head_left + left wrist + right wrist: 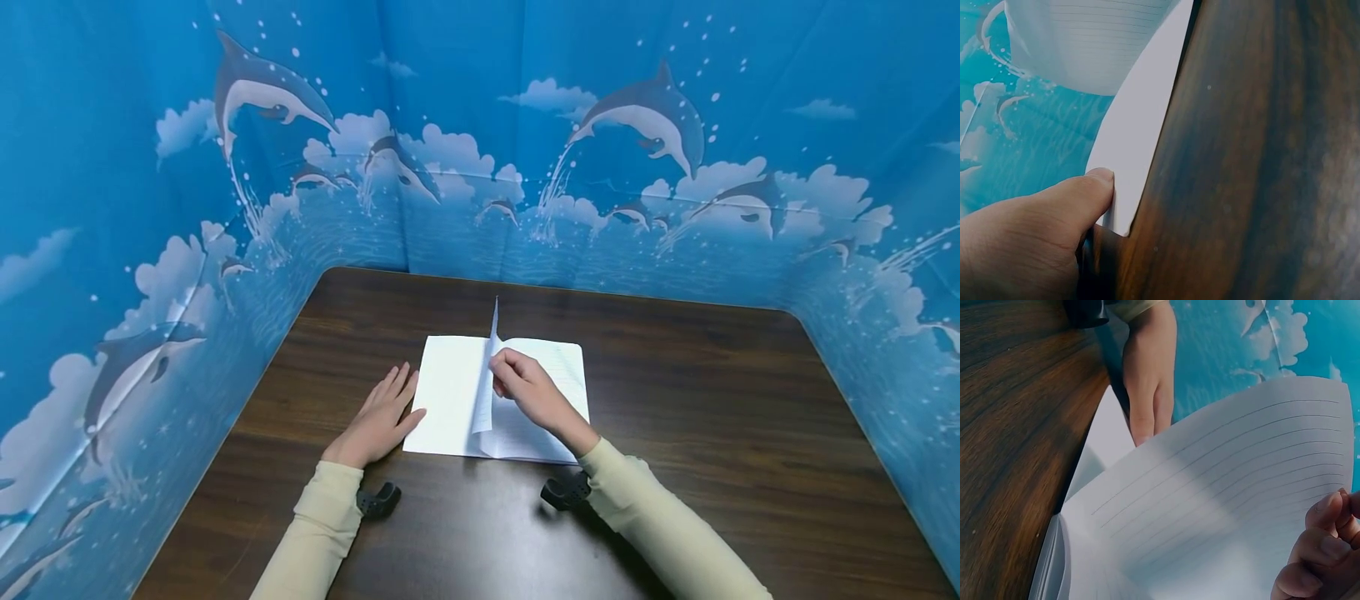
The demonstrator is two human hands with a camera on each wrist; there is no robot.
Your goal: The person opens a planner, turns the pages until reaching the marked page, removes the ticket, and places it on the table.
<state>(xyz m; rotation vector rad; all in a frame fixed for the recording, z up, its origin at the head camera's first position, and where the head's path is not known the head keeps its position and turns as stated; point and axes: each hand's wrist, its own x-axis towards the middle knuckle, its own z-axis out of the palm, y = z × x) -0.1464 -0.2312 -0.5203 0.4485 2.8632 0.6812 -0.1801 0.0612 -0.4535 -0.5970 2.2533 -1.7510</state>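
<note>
An open notebook point(447, 392) with lined pages lies on the dark wooden table. One lined page point(1229, 469) stands raised near the middle, curving upward. My right hand point(528, 387) pinches that page by its outer edge, fingers curled, as the right wrist view also shows. Flat at the notebook's left side is my left hand point(378, 415), its fingers extended on the table. The left thumb point(1079, 197) rests on the corner of the left-hand page point(1138, 119). Part of the right-hand page is hidden behind my right hand.
The wooden table point(712, 433) extends around the notebook on all sides. A blue curtain point(465, 75) printed with dolphins and clouds stands along its back and sides. Black wrist devices sit on both wrists, the right one point(566, 490) just below the notebook.
</note>
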